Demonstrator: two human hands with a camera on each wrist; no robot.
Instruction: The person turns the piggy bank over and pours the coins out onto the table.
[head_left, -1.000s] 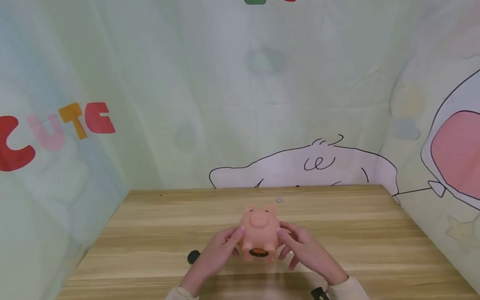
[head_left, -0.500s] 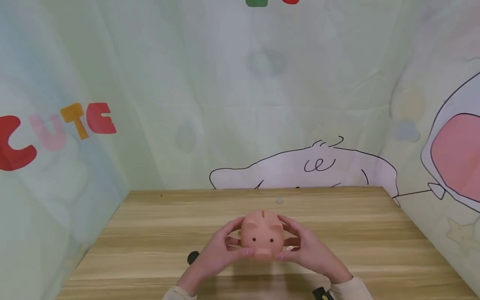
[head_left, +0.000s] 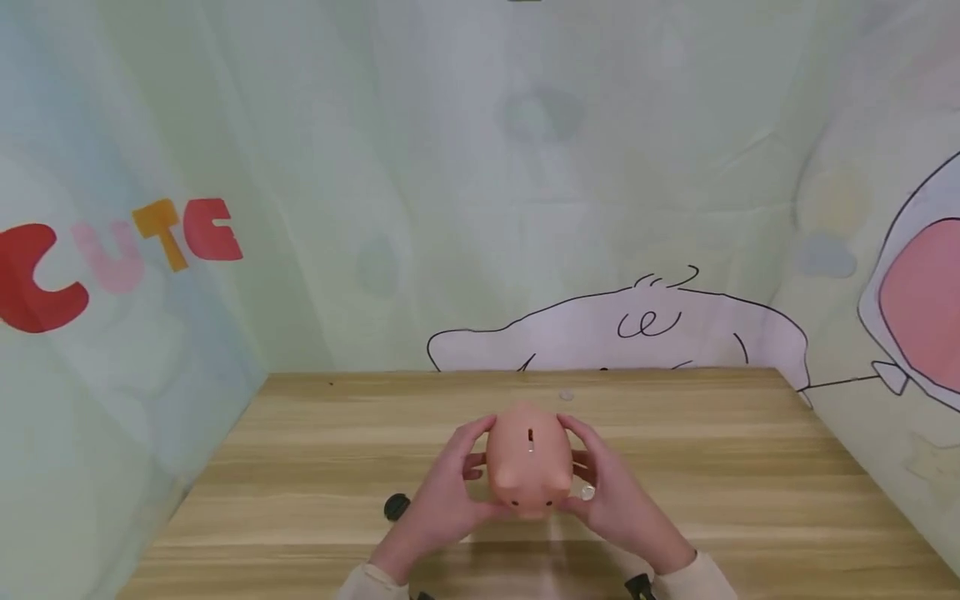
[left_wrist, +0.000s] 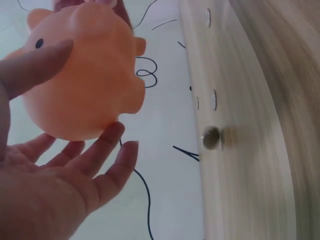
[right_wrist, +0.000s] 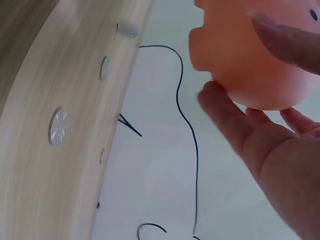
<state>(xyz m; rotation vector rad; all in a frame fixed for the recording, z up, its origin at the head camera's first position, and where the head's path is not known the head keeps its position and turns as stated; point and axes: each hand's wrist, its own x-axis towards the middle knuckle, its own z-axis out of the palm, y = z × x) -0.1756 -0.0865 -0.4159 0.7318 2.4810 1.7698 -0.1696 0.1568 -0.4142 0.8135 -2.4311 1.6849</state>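
Note:
A pink piggy bank [head_left: 528,458] is held up above the table between both hands, its slotted back toward the head camera and its snout toward the person. My left hand [head_left: 446,496] grips its left side, thumb near the face and fingers spread around the body. The right hand [head_left: 622,504] holds the opposite side in the same way. Just beside the right fingers shows a coin [head_left: 588,492]. Under the piggy bank, the left wrist view has a blurred round coin [left_wrist: 211,137] at the tabletop. The underside is hidden in the head view.
Another coin [head_left: 566,395] lies near the back of the wooden table [head_left: 315,467]. More coins, such as a larger coin [right_wrist: 58,126], show in the right wrist view. A black round cap [head_left: 396,507] sits beside the left wrist. A printed curtain [head_left: 450,167] stands behind.
The piggy bank has been rotated in the hands: its open, dark-rimmed underside faced the camera, then its face, and now its back. The fingers have shifted around its sides.

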